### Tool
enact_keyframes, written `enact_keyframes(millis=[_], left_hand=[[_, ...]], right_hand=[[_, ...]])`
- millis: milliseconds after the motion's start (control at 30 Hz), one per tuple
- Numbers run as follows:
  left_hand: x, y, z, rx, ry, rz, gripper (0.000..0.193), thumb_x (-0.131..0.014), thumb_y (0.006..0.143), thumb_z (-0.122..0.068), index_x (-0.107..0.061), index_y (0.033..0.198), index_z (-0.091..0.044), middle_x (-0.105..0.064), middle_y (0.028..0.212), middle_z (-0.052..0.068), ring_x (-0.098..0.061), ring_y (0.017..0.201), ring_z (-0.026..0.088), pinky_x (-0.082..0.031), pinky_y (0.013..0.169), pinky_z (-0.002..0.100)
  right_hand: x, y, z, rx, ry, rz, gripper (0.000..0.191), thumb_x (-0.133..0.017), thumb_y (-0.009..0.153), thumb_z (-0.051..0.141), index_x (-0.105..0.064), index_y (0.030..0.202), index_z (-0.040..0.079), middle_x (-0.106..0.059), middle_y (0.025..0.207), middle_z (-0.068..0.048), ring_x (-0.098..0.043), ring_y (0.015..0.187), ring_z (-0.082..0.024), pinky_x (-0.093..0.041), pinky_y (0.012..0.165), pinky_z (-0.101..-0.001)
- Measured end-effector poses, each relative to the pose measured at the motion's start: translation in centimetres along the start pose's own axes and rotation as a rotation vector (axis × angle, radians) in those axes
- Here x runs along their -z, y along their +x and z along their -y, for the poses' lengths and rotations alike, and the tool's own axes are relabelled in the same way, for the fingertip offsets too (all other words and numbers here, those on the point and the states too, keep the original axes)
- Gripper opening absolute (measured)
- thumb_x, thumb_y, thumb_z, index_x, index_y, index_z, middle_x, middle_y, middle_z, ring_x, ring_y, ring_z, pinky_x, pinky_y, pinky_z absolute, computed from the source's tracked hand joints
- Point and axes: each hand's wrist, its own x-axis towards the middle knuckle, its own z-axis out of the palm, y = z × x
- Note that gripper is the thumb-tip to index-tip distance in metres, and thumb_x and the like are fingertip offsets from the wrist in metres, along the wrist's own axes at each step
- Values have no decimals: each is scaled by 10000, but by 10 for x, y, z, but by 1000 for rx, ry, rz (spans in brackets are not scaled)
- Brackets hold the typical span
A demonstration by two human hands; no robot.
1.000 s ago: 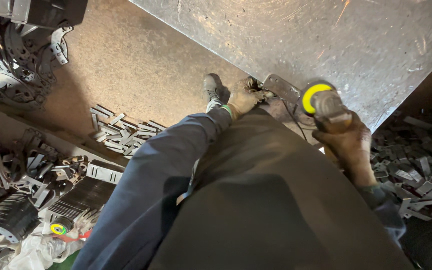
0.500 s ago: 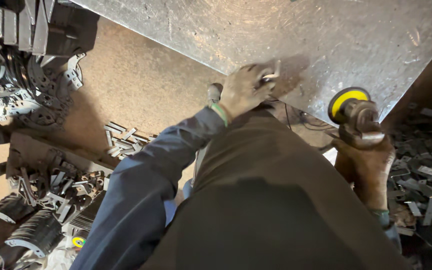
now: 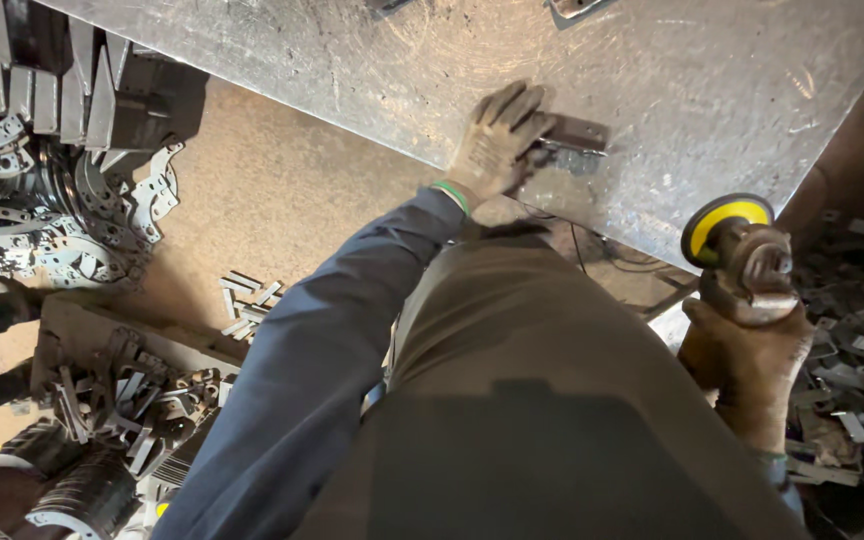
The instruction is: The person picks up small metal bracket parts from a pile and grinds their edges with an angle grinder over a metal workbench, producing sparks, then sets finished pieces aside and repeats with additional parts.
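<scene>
Fingers of your left hand press a small metal bracket at twelve o'clock on the worktop; your right hand grips a grinder at three o'clock.

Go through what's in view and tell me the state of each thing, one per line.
Left hand: gloved, pressing a small metal part flat on the steel table.
Right hand: gloved, closed around the angle grinder, held off the table.
Grinder disc: yellow, clear of the metal.
Steel table: scratched, scuffed.
Cut metal pieces: loose on the floor.
</scene>
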Motion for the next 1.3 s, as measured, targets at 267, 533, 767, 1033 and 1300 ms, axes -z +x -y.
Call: enact_keyframes(millis=[267,533,767,1033,1300], left_hand=[[-16,-16,-18,349,-345,90,292,-736,985,-276,-693,1220,-108,-706,1156,119,-674,1115,325,-546,997,476],[-9,-82,-44,1199,-1577,29,231,-699,996,-144,-645,1136,33,-714,902,50,-674,759,139,-540,625,295],[-23,-114,-34,945,-1449,-77,143,-723,949,9,-701,1088,32,-738,930,45,-668,821,101,-550,762,262],[-24,-98,-29,960,-1154,12,157,-813,891,-96,-733,1001,-17,-712,831,-4,-621,732,59,-518,645,256],[-39,-92,-19,1071,-1147,75,151,-817,875,-102,-749,966,-3,-733,783,29,-632,659,84,-519,568,281]], right_hand=[[-4,6,-23,50,21,27,539,-926,761,83,-692,1233,-33,-722,1201,-72,-685,1116,-134,-555,1024,-326],[-14,7,-25,19,7,59,573,-923,761,86,-676,1263,-37,-720,1265,-91,-693,1175,-151,-546,1064,-322],[-29,1,-8,-44,25,102,561,-892,752,69,-665,1257,-18,-724,1220,-75,-693,1059,-127,-564,935,-288],[-48,25,-41,24,-146,135,678,-963,717,152,-633,1274,-51,-715,1203,-86,-689,1046,-137,-576,933,-301],[-82,48,-36,-46,-384,250,916,-967,622,362,-577,1357,-23,-761,1126,-180,-738,1002,-258,-587,930,-371]])
